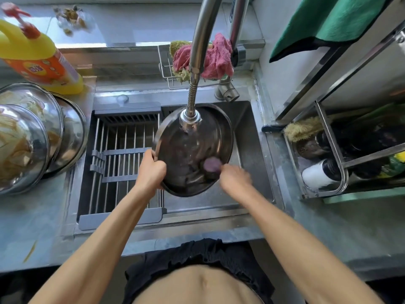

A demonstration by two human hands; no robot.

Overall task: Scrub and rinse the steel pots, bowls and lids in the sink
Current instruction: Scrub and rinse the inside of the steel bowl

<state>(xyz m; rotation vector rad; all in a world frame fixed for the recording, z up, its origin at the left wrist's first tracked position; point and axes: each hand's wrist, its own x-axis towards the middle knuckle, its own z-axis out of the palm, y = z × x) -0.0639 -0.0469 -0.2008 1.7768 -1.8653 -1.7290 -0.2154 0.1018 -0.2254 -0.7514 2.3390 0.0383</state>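
steel sink (258, 137); hands (151, 172) grip round pan (186, 150), purple scrubber (211, 163).

Faucet head (190, 119) blocks above pan (175, 128); rack (122, 137) side open.

The pan (175, 137) in the sink (256, 150) is shiny, wet metal. The tap (202, 38) at 12 o'clock is smooth, bright metal. The bowls (28, 137) at 9 o'clock are shiny metal too. The bottle (37, 55) is glossy yellow plastic. The pink rag (219, 60) is soft, fuzzy cloth.
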